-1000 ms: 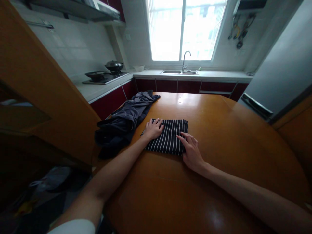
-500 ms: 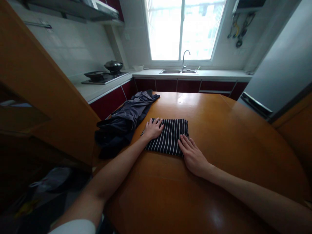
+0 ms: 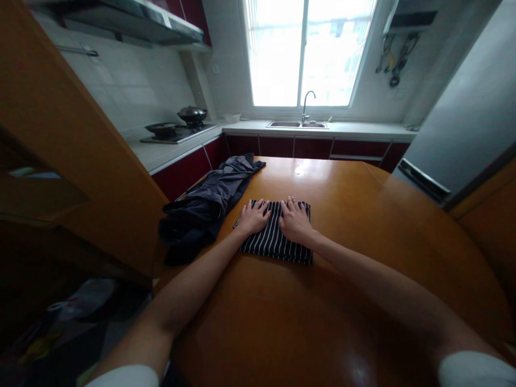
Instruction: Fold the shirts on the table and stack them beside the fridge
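Note:
A black cloth with thin white stripes (image 3: 268, 242), folded into a rough rectangle, lies flat on the wooden table (image 3: 342, 193). My left hand (image 3: 253, 217) rests palm down on its left part, fingers spread. On the upper right part of the cloth lies my right hand (image 3: 295, 220), also palm down with the fingers apart. Both hands touch the cloth without gripping it. What kind of garment or cloth it is, I cannot tell.
A heap of dark clothes (image 3: 209, 199) lies along the table's left edge. Behind the table run a counter with a sink (image 3: 298, 124) and a stove with a lidded pan (image 3: 192, 114). A fridge (image 3: 459, 107) stands at the right.
My right hand has moved from the cloth's lower right edge up and leftward onto its top. My left hand has stayed in place on the cloth. The view has tilted slightly upward.

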A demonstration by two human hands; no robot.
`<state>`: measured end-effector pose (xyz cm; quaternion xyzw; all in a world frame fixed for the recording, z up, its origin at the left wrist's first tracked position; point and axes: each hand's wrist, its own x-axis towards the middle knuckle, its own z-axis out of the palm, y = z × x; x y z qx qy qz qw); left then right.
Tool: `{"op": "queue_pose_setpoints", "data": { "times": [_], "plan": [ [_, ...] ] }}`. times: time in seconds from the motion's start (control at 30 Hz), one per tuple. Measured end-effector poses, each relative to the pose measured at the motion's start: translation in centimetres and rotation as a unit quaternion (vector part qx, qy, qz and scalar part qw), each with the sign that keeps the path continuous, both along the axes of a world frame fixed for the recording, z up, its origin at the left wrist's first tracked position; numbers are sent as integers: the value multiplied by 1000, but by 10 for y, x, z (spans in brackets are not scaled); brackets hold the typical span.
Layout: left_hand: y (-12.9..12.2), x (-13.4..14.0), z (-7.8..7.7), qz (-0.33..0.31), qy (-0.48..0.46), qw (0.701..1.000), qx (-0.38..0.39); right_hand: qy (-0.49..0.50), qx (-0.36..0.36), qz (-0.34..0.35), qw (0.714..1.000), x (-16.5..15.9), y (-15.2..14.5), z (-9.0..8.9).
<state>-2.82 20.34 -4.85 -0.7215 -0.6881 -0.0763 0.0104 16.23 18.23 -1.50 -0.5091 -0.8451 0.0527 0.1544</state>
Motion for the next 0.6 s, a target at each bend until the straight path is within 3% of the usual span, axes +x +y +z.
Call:
{"op": "queue_pose_setpoints", "data": {
  "times": [0.13, 0.33, 0.5, 0.6],
  "plan": [
    [0, 0, -1, 1, -1, 1000, -2, -46, -20, -47, 998, -3, 16, -25],
    [-2, 2, 0, 2, 0, 1000, 3, -7, -70, -130, 989, 39, 31, -40],
    [-2, 1, 2, -1, -1, 1000, -1, 58, -43, -115, 991, 67, 38, -52],
    [-3, 1, 3, 1, 1, 1000, 2, 138, -7, -112, 984, 73, 35, -47]
  ]
}}
